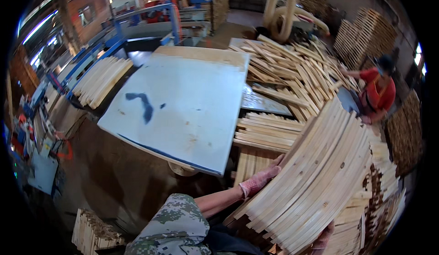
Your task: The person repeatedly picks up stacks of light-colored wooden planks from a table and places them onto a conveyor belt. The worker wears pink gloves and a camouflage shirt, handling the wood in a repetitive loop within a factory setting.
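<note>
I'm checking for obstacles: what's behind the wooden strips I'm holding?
Past the far end of the held wooden strips, a heap of loose wood and a person in red show. The strips hide their own underside and whatever lies directly beneath them.

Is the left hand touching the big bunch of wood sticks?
Touching. The head view shows the left hand pressed against the left edge of the wood sticks.

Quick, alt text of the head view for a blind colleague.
The gloved left hand and right hand hold a broad layer of wooden slats at opposite edges, right of a stained white tabletop. Beyond, a jumbled heap of slats lies near a co-worker in red.
</note>
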### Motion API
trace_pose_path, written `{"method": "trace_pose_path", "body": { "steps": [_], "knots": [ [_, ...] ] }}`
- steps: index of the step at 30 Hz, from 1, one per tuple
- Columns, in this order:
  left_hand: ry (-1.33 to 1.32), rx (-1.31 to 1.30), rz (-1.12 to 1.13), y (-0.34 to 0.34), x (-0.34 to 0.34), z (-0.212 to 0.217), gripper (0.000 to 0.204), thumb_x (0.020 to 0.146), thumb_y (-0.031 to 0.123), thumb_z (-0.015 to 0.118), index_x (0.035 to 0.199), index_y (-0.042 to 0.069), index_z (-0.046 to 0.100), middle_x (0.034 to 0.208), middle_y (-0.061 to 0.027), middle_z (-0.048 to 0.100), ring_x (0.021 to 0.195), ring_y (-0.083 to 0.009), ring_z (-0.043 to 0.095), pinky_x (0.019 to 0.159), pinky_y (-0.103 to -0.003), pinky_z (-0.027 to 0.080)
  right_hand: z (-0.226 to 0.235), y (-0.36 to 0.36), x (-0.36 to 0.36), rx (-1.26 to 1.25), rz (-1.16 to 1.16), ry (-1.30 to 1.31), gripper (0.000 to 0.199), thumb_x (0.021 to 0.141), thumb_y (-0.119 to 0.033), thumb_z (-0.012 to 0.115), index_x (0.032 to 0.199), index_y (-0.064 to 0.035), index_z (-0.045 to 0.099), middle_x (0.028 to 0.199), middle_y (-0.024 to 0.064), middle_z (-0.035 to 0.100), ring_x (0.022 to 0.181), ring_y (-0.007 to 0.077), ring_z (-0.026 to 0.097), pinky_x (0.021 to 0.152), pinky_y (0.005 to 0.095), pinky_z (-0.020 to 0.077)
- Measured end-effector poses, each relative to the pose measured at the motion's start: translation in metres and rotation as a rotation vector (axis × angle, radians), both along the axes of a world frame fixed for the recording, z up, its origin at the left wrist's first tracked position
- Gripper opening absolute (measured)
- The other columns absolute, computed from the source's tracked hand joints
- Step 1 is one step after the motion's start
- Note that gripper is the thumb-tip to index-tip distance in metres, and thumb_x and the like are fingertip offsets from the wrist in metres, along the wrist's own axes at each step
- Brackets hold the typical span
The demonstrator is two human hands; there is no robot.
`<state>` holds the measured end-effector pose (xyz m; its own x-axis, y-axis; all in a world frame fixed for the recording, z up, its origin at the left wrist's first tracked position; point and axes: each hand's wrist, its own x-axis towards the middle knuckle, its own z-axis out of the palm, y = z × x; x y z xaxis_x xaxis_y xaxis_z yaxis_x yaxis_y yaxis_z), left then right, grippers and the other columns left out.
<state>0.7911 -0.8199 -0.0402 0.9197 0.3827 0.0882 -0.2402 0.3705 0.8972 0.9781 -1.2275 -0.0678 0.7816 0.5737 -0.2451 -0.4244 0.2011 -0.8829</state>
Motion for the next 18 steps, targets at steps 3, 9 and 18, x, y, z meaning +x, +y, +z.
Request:
{"method": "trace_pose_path", "body": {
  "steps": [3, 9, 18],
  "knots": [
    [0.023, -0.117, 0.145, 0.069, -0.091, -0.005, 0.1, 0.105, 0.067, 0.061, 0.176, 0.011, 0.02, 0.176, -0.0113, 0.033, 0.158, -0.0229, 0.032, 0.13, -0.039, 0.025, 0.014, 0.111, -0.027, 0.018, 0.189, -0.016, 0.071, 0.101, -0.047, 0.066, 0.153, 0.0003, 0.054, 0.143, 0.0153, 0.067, 0.128, 0.0313, 0.065, 0.113, 0.0445, 0.0525],
    [0.151, 0.0, 0.382, 0.205, -0.266, -0.017, 0.09, 0.112, 0.062, 0.05, 0.175, 0.005, 0.021, 0.181, -0.0101, 0.021, 0.166, -0.0199, 0.014, 0.135, -0.037, 0.013, 0.027, 0.303, -0.127, -0.07, 0.369, 0.003, 0.064, 0.103, -0.042, 0.068, 0.146, 0.0048, 0.061, 0.14, 0.0163, 0.07, 0.126, 0.03, 0.068, 0.112, 0.044, 0.0539],
    [0.265, -0.614, 0.534, 0.328, -0.466, 0.018, 0.084, 0.097, 0.074, 0.066, 0.152, 0.01, 0.061, 0.142, -0.0096, 0.071, 0.121, -0.025, 0.07, 0.107, -0.043, 0.057, 0.044, 0.545, -0.298, -0.261, 0.593, 0.204, 0.042, 0.106, -0.029, 0.066, 0.131, 0.0047, 0.072, 0.122, 0.0122, 0.077, 0.104, 0.0224, 0.075, 0.094, 0.0354, 0.0619]
  ]
}}
